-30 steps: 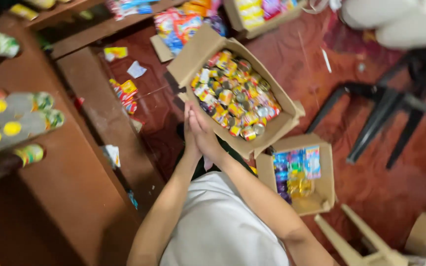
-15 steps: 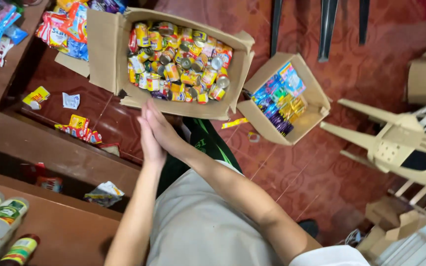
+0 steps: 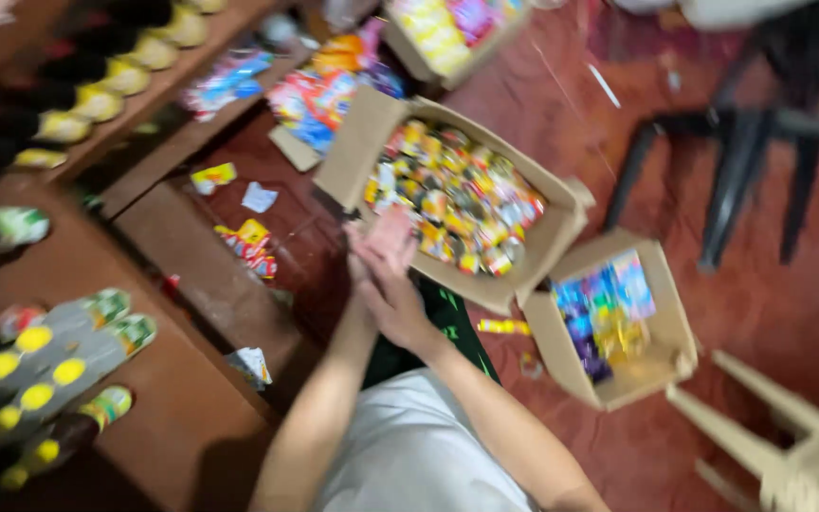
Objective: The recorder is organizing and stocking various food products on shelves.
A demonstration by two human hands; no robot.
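My left hand [image 3: 369,254] and my right hand [image 3: 398,301] are pressed flat together, palm to palm, fingers straight. Nothing shows between them. They hover just in front of the near edge of a large open cardboard box [image 3: 351,156] filled with several small colourful packets [image 3: 457,194]. A smaller open cardboard box [image 3: 658,372] with blue, purple and yellow packets stands to the right of my right forearm. The whole view is blurred by motion.
Wooden shelves [image 3: 172,284] run along the left, with lying bottles [image 3: 49,356] and dark bottles with yellow caps [image 3: 116,76]. Loose snack wrappers [image 3: 248,242] lie on the red floor. A black stool [image 3: 741,161] and a beige chair [image 3: 789,446] stand at the right.
The view has swung and now looks more to the left, showing the shelves and bottles again. My hands stay pressed together in front of the large box.
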